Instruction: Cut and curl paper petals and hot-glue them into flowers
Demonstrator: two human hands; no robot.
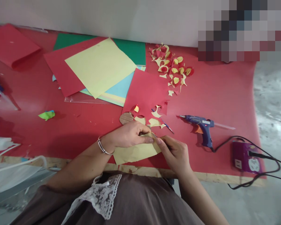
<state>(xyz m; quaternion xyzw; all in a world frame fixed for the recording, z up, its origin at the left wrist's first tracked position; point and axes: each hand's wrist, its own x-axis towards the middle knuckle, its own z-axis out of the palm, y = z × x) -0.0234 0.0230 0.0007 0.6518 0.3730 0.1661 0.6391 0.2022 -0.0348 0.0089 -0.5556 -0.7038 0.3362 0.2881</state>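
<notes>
My left hand (133,135) pinches the upper edge of a sheet of yellow paper (135,153) near the table's front edge. My right hand (176,153) is closed at the paper's right end, close to the left fingertips. A thin, metallic-looking tool (154,135) shows between the two hands, in the right fingers; its kind is too small to make out. Just beyond the hands lie cut yellow scraps (155,122), a round wooden disc (126,118), a thin blue stick (168,126) and a red sheet with a cut edge (146,92).
At right, a blue glue gun (200,125) with a lit red light lies beside a purple power socket box (247,157) and its black cable. Curled red and yellow paper petals (175,68) are heaped at the back. Stacked coloured sheets (100,67) and a green paper piece (46,115) lie left.
</notes>
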